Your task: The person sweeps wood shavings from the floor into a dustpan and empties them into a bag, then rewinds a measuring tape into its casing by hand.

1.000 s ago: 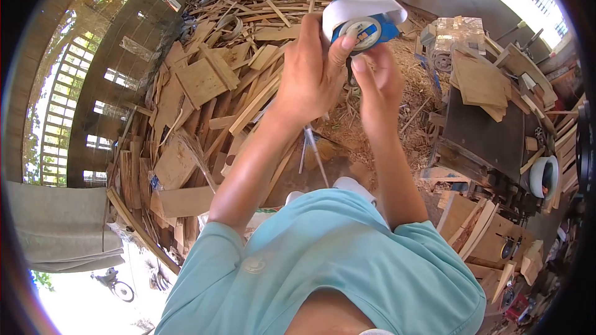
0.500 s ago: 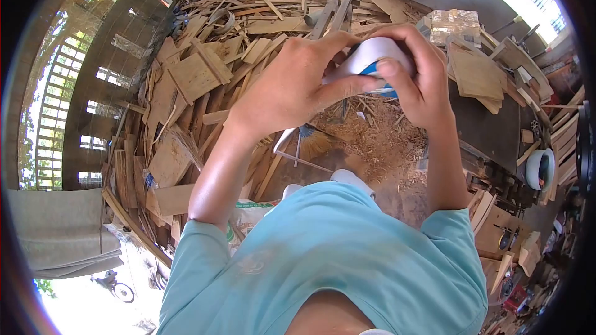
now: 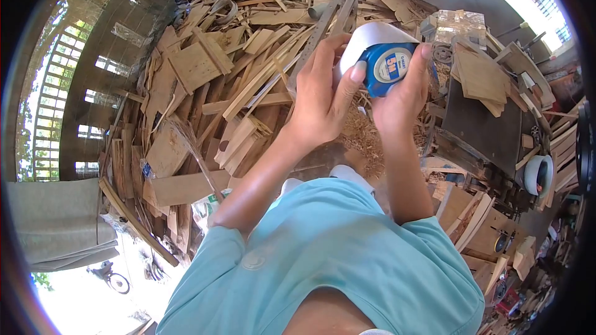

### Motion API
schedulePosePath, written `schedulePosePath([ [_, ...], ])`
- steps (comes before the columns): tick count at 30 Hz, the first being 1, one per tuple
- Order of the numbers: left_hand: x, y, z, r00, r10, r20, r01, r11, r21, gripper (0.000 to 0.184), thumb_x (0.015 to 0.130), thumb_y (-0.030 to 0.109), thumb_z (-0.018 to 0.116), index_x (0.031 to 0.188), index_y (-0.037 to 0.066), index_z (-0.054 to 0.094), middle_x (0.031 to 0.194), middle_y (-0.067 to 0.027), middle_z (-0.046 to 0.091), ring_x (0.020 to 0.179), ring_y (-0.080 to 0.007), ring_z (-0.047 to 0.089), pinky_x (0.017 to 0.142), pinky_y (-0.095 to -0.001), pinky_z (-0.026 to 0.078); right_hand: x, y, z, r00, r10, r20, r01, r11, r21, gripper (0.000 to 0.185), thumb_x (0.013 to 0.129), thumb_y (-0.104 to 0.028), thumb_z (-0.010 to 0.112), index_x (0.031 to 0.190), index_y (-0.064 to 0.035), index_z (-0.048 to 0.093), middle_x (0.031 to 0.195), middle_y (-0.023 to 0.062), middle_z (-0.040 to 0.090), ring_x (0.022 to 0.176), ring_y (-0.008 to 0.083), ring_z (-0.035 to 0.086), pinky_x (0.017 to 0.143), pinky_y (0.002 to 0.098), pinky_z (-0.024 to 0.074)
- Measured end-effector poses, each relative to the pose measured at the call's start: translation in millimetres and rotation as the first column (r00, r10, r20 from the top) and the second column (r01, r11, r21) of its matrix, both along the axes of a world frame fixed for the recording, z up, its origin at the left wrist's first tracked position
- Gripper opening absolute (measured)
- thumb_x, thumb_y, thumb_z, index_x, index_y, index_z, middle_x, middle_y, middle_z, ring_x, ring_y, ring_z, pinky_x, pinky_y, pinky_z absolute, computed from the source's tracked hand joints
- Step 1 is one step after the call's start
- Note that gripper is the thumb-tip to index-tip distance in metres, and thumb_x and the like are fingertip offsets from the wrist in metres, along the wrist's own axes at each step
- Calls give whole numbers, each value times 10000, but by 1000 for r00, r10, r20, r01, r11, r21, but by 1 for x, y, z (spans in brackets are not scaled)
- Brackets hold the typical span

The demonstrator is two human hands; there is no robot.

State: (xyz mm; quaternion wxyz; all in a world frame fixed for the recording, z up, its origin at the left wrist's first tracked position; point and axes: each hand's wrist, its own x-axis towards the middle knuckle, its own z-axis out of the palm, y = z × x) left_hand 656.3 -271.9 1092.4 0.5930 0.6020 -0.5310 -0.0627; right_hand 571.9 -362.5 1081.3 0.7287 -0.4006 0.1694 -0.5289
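A blue tape measure (image 3: 390, 67) with a round "5M" label faces up between my hands. Around its upper and left side curves a smooth white band (image 3: 372, 34); whether the two are joined I cannot tell. My left hand (image 3: 320, 96) grips the band from the left, its thumb beside the blue case and its fingers partly hidden behind. From the right and below, my right hand (image 3: 400, 102) holds the tape measure, thumb along the label's right side. Most of the right fingers are hidden behind the case.
Scrap wood (image 3: 248, 96) lies heaped ahead and to the left. Sawdust and shavings (image 3: 363, 142) cover the floor below my hands. To the right are a dark bench top (image 3: 484, 121), stacked boards (image 3: 478, 77) and a pale bowl (image 3: 539, 174).
My hands have turned the tape measure so its labelled face now shows, and my right hand has shifted lower around it. The view has shifted slightly; a broom seen earlier is no longer visible.
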Motion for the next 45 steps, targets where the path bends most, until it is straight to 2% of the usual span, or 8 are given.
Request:
schedulePosePath([
  [6, -10, 1, -17, 997, 66, 26, -66, 998, -9, 513, 960, 338, 511, 1235, -83, 407, 1054, -306, 542, 930, -421, 581, 795, -435, 465, 15, 17, -4, 988, -99, -121, 121, 975, 188, 647, 964, -586, 346, 1197, 0, 495, 1073, 108, 592, 949, 182, 617, 807, 322, 534],
  [10, -8, -1, -18, 982, 150, 112, -152, 988, 10, 404, 976, 281, 505, 1179, -57, 418, 902, -207, 633, 778, -317, 649, 684, -359, 502, 23, 27, -8, 964, -154, -219, 186, 974, 132, 671, 954, -612, 340, 1199, -8, 500, 1055, 89, 587, 928, 155, 597, 824, 294, 506],
  [14, 0, 6, -9, 995, 91, -49, -86, 992, 93, 424, 947, 311, 559, 1073, -62, 400, 797, -279, 589, 727, -458, 606, 629, -460, 484, 23, 24, -23, 983, 163, 85, -173, 977, 127, 658, 978, -580, 295, 1255, -6, 457, 1133, 100, 568, 1034, 177, 569, 900, 322, 465],
  [22, 36, 27, 12, 957, 31, 288, -103, 965, 241, 401, 912, 260, 617, 1108, -38, 434, 751, -250, 603, 699, -428, 618, 570, -446, 473, -1, -13, 1, 996, 10, -87, -67, 726, -684, 523, 979, -400, 453, 1293, 18, 422, 1228, 143, 540, 1104, 190, 538, 897, 360, 457],
  [28, 32, 28, 31, 894, -167, 415, 34, 950, 310, 448, 855, 215, 678, 1181, -10, 469, 926, -215, 631, 842, -400, 626, 682, -430, 493, -9, -31, 31, 861, -161, -482, -395, 385, -834, 353, 843, -304, 698, 1021, -13, 610, 959, 134, 645, 855, 218, 637, 707, 311, 488],
  [33, 38, 27, 31, 891, -147, 429, 59, 976, 210, 495, 811, 276, 731, 1151, -8, 511, 909, -188, 648, 807, -364, 648, 675, -406, 502, 8, -18, 5, 960, -237, -150, 1, 540, -842, 257, 908, -261, 636, 845, -17, 581, 672, 31, 551, 570, 130, 483, 560, 245, 406],
  [36, 34, 31, 23, 953, -47, 299, -22, 975, 221, 497, 781, 309, 761, 1109, -1, 551, 827, -159, 645, 709, -294, 642, 650, -355, 495, 5, -4, 0, 954, -197, -226, 14, 782, -623, 296, 972, -274, 527, 812, -26, 546, 734, -6, 529, 670, 59, 440, 617, 218, 373],
  [45, 48, 37, 12, 958, 46, 281, -99, 979, 176, 443, 734, 319, 796, 982, -1, 615, 664, -79, 597, 569, -166, 531, 545, -288, 420, 20, -4, -16, 953, -279, -115, 186, 844, -503, 275, 910, -271, 654, 828, -20, 579, 714, -12, 565, 631, 36, 464, 568, 199, 383],
])
